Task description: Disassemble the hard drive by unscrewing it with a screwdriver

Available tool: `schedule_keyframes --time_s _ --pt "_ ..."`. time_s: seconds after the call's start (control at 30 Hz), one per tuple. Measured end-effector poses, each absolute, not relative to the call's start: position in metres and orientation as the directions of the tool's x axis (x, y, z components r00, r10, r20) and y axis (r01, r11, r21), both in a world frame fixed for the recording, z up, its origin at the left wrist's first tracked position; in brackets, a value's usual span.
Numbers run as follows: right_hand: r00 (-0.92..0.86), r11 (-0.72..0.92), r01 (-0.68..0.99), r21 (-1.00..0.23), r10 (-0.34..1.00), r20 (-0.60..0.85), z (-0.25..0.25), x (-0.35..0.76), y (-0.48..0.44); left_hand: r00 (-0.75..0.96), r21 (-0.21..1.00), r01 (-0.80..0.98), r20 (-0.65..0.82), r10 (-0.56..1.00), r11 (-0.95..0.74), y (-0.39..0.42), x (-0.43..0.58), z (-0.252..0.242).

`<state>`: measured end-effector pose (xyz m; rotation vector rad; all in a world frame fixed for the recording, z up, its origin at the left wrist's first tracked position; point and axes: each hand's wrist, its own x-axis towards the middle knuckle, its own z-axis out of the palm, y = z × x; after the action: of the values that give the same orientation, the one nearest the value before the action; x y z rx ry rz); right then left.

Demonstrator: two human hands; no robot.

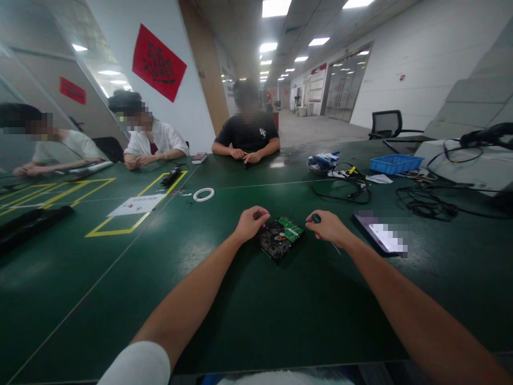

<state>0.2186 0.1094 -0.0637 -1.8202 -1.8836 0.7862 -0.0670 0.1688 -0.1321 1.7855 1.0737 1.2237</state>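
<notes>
In front of me a hard drive point(276, 245) lies flat on the green table point(208, 299), its green circuit board facing up. My left hand point(250, 223) is at the drive's left corner. Its thumb and fingers are pinched together around a small dark thing that I cannot make out. To the right of the drive, apart from it, my right hand point(331, 227) is closed on a screwdriver point(316, 218). The dark handle's end pokes out by the thumb, and the thin metal shaft shows below the hand, slanting down to the right.
A tablet or phone point(379, 234) with a lit screen lies right of my right hand. Beyond it are tangled black cables point(436, 200) and a blue tray point(396, 163). A white ring point(203, 194) and paper point(136, 205) lie to the left. Three people sit across the table.
</notes>
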Motion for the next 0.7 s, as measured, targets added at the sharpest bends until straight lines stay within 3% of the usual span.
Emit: schedule_keyframes --time_s 0.13,0.3,0.4,0.7 --pt "-0.203 0.214 0.735 -0.643 0.975 0.092 -0.054 0.204 0.097 0.22 0.898 0.153 0.376 0.9 -0.413 0.162 -0.054 -0.115" --pt "-0.312 0.465 0.663 -0.587 0.884 0.348 -0.049 0.184 0.083 0.418 0.917 0.03 0.35 0.838 -0.398 0.141 -0.031 -0.093" --pt "-0.323 0.528 0.634 -0.565 0.845 0.426 -0.052 0.181 0.081 0.47 0.931 -0.031 0.336 0.816 -0.365 0.13 -0.023 -0.088" --pt "-0.314 0.648 0.561 -0.515 0.742 0.593 -0.067 0.182 0.088 0.396 0.935 -0.089 0.348 0.85 -0.342 0.123 -0.017 -0.084"
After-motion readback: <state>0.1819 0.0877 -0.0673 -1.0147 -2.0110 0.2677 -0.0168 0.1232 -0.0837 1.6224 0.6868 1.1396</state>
